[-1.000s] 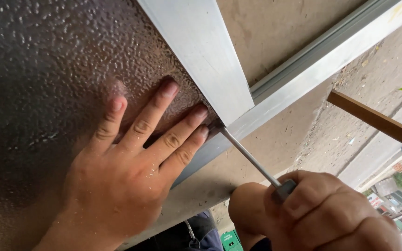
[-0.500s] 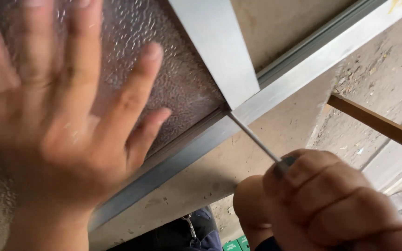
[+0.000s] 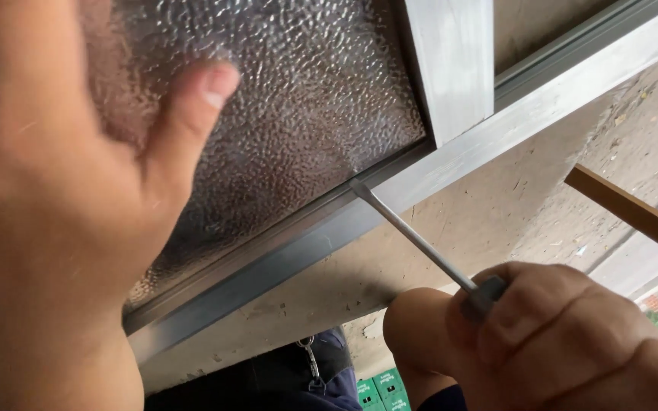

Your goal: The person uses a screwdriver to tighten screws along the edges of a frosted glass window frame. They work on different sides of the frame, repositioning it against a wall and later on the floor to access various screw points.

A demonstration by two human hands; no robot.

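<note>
Right hand: the right hand (image 3: pixel 565 342) is closed in a fist around the handle of a screwdriver (image 3: pixel 420 242), low at the right of the view; only a grey stub of the handle shows between the fingers.
Left hand: the left hand (image 3: pixel 62 198) is spread open and holds nothing; it is raised close to the camera in front of the glass pane (image 3: pixel 306 114), thumb pointing up. Whether the palm touches the glass I cannot tell.
Screwdriver: its slim metal shaft runs up and to the left from the fist, and the flat tip sits in the seam where the pane meets the lower frame rail (image 3: pixel 283 255), just beside the upright frame bar (image 3: pixel 455 61).
Handling, tool: stiff and light by the look of it; best gripped full on the handle, as here, since the bare shaft is thin and probably slippery.
Handling, pane: dimpled, clouded glass, likely brittle at the edge, so levering against it could chip or crack it; a flat palm on its face seems the safer hold.
Around: a rough concrete wall (image 3: pixel 496 221) lies behind the frame, a wooden slat (image 3: pixel 634 213) crosses at the right, and dark clothing with a metal clip (image 3: pixel 310 361) shows below.
</note>
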